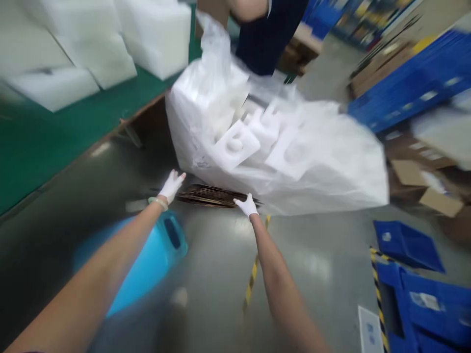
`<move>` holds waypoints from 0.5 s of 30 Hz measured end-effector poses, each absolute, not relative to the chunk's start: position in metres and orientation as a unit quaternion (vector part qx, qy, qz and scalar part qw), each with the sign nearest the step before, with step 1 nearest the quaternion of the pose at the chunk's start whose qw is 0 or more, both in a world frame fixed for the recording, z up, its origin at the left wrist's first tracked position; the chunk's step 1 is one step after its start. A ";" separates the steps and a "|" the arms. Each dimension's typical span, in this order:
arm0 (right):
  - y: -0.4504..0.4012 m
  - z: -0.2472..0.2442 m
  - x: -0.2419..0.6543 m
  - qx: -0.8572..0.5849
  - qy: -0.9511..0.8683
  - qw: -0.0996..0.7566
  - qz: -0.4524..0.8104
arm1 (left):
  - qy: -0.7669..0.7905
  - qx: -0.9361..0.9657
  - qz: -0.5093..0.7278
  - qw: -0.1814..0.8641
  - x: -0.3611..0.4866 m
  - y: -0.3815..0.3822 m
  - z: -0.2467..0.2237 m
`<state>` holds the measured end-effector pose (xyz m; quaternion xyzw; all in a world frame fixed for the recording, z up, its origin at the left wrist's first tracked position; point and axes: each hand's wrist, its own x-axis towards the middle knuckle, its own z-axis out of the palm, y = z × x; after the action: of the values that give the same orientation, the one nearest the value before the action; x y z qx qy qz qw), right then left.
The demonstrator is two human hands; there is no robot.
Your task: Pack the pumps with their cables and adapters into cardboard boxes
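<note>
My left hand [171, 187], in a white glove with a pale bangle at the wrist, is beside the left part of a bundle of thin dark brown strips [209, 195]. Its fingers are spread. At the right part of the same bundle, my right hand [248, 205], also gloved, has its thumb and fingers apart. Whether either hand touches the strips cannot be made out. Just behind the bundle bulges a big clear plastic bag [331, 166], filled with white foam pieces [235, 143], some with round cut-outs.
A green-topped table [110, 105] bears white foam blocks [158, 34]. A bright blue tub [147, 260] stands below my left forearm. Blue bins [434, 304] and open cardboard boxes [423, 181] are at right. Behind the bag is another person in dark clothing [267, 39].
</note>
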<state>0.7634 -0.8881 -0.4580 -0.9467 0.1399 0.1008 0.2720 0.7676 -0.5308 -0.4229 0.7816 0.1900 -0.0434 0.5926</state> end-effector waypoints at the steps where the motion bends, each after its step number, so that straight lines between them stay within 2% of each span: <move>1: -0.881 -0.480 0.756 -0.950 0.143 0.261 0.098 | 0.188 0.788 -0.054 0.584 0.753 -0.534 -0.438; 4: -0.854 -0.521 0.728 -0.975 0.063 0.184 0.106 | 0.216 0.813 -0.103 0.530 0.687 -0.544 -0.468; 7: -0.834 -0.534 0.692 -0.967 -0.006 0.125 0.222 | 0.234 0.827 -0.181 0.478 0.623 -0.566 -0.480; 11: -0.837 -0.536 0.620 -0.942 0.099 0.091 0.307 | 0.224 0.825 -0.219 0.470 0.567 -0.602 -0.478; 15: -0.869 -0.527 0.555 -0.910 0.171 0.078 0.369 | 0.283 0.843 -0.173 0.423 0.546 -0.605 -0.461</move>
<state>0.5548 -0.8688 -0.5270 -0.9103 0.1711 0.3687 0.0779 0.5458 -0.6048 -0.4606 0.8434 0.2831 -0.1726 0.4228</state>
